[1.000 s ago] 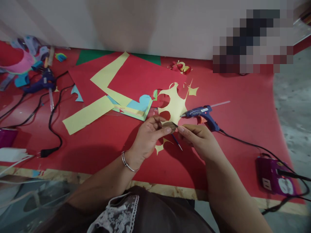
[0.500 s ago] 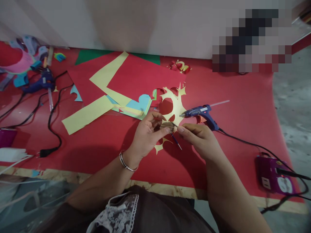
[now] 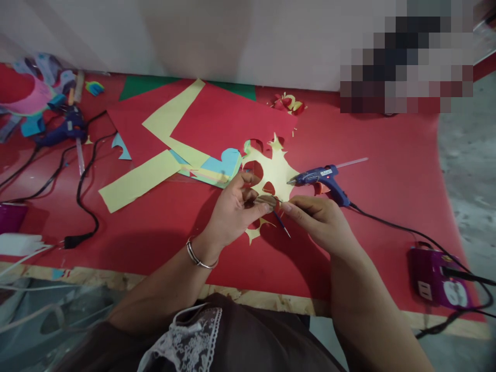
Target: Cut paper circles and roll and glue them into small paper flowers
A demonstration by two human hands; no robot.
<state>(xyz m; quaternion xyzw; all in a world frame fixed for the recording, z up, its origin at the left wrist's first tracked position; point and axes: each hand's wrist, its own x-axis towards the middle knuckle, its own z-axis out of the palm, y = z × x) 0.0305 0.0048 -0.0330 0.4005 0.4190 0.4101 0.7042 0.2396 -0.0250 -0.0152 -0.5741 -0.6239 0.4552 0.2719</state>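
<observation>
Brown oval [image 3: 265, 202], long axis crosswise, pinched by left hand [image 3: 231, 211]; right hand [image 3: 321, 219]: cannot tell.

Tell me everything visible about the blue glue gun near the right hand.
The blue glue gun, plastic-looking, lies flat on the red tabletop beyond the right hand, unheld. Its metallic nozzle points left, over the yellow cut paper; contact is unclear. It has a pale label, a red light and an orange trigger. A translucent stick juts from its back, a black cord from its handle.
</observation>
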